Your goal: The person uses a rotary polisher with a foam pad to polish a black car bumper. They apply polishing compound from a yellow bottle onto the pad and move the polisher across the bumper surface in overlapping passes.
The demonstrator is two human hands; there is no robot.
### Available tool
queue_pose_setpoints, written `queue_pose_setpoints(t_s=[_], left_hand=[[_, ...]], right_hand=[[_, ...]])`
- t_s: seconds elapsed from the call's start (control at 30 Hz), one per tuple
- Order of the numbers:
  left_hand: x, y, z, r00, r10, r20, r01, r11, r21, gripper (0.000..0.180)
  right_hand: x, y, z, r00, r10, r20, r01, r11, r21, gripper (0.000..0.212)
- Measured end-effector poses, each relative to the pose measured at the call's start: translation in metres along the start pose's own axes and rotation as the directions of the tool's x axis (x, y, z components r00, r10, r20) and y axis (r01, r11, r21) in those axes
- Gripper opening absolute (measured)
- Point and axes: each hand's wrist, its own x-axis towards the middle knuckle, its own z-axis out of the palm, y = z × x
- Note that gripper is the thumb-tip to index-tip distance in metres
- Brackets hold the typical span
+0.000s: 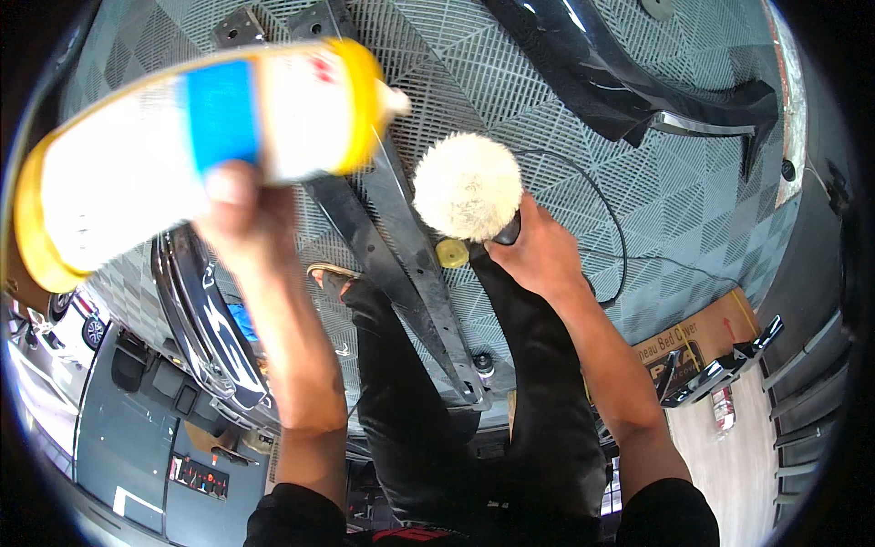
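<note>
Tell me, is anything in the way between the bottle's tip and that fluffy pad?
Nothing visible: only open space separates the white bottle in the left hand from the fluffy pad at the right hand.

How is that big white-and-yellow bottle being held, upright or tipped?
Tipped: the white-and-yellow bottle is sideways in the left hand, its pale tip pointing right.

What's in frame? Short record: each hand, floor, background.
left_hand: left hand holds a large white bottle, yellow at both ends, tilted, motion-blurred
right_hand: right hand grips a polisher with a round cream fluffy pad
floor: grey patterned tiles, dark metal beams
upper_right: glossy black panel
lower_right: cardboard box
</note>
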Motion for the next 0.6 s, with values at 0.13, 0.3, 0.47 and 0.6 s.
queue_pose_setpoints(t_s=[0.13, 0.3, 0.47, 0.6], left_hand=[[-0.054, 0.039, 0.049, 0.993, 0.032, 0.117, -0.048, 0.99, 0.133, 0.115], [-0.045, 0.099, 0.04, 0.952, 0.114, 0.283, 0.005, 0.922, -0.387, 0.125], [-0.064, 0.048, 0.034, 0.999, -0.035, -0.014, 0.035, 0.999, 0.039, 0.098], [-0.069, 0.02, 0.04, 0.993, -0.007, -0.12, 0.011, 0.999, 0.036, 0.078]], right_hand=[[-0.002, -0.007, 0.004, 1.0, 0.021, 0.014, -0.021, 1.0, -0.017, 0.085], [-0.005, -0.021, 0.006, 0.997, 0.028, 0.072, -0.026, 0.999, -0.018, 0.086], [-0.013, -0.031, -0.003, 0.993, 0.007, 0.116, -0.007, 1.0, -0.004, 0.087], [-0.015, -0.037, -0.005, 0.994, -0.033, 0.107, 0.033, 0.999, 0.004, 0.086]])
